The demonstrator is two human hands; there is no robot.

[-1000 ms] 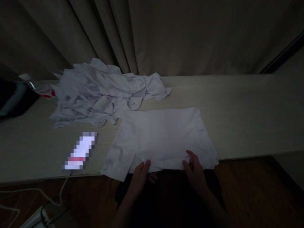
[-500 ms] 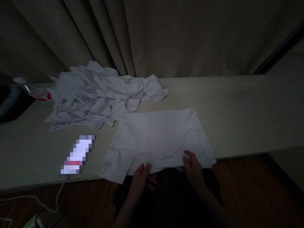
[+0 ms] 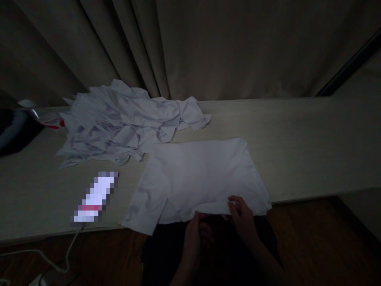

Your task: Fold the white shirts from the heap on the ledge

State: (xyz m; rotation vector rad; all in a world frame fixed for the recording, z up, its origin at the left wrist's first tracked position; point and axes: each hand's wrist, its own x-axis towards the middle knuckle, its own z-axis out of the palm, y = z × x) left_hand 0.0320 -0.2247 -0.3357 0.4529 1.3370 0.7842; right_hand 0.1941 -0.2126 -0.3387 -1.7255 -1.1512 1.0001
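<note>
A white shirt (image 3: 202, 171) lies spread out at the front of the table, its near edge reaching over the table's front edge. A sleeve-like flap (image 3: 145, 212) hangs out at its lower left. Around the near edge of the cloth, right of centre, my right hand (image 3: 243, 216) is closed, thumb on top. My left hand (image 3: 196, 236) is at the middle of that same edge, its thumb and forefinger tips together at the cloth and its other fingers curled below. What lies under the shirt is hidden.
A crumpled heap of white cloth (image 3: 119, 123) lies at the back left, before a curtain (image 3: 238, 47). Nearer, a blurred-out phone (image 3: 95, 196) has a white cable (image 3: 70, 248) running off the table (image 3: 312, 151). A dark object (image 3: 18, 131) sits at the far left.
My left hand has slid rightward along the shirt's near edge, closer to my right hand. My right hand stays at about the same spot. The view has tilted slightly.
</note>
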